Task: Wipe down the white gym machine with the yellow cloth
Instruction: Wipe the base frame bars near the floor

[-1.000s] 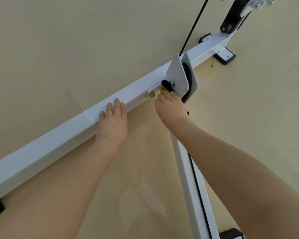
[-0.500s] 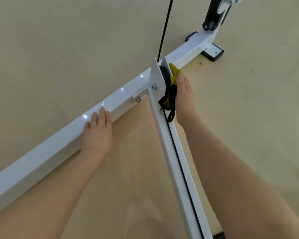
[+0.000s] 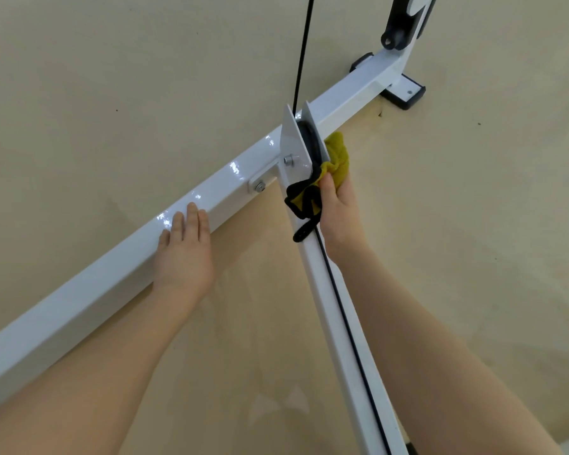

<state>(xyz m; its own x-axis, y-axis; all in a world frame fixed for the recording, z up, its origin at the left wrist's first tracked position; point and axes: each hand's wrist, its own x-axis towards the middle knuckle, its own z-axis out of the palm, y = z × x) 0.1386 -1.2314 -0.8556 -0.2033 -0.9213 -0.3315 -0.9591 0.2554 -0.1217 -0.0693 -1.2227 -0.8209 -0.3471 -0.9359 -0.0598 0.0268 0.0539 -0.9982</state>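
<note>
The white gym machine's base bar runs diagonally across the floor, and a second white bar with a black cable branches toward me. At their joint stands a white pulley bracket with a black wheel. My right hand grips the yellow cloth, black-edged, pressed against the right side of the bracket. My left hand lies flat on the base bar, fingers together, holding nothing.
A black cable rises from the pulley. At the far right the bar ends in a white upright on a black foot, with a black part above. The floor is beige.
My right hand has gone from the bracket's left face round to its right side and slid the cloth down there. The left hand has stayed on the bar. The view has shifted.
</note>
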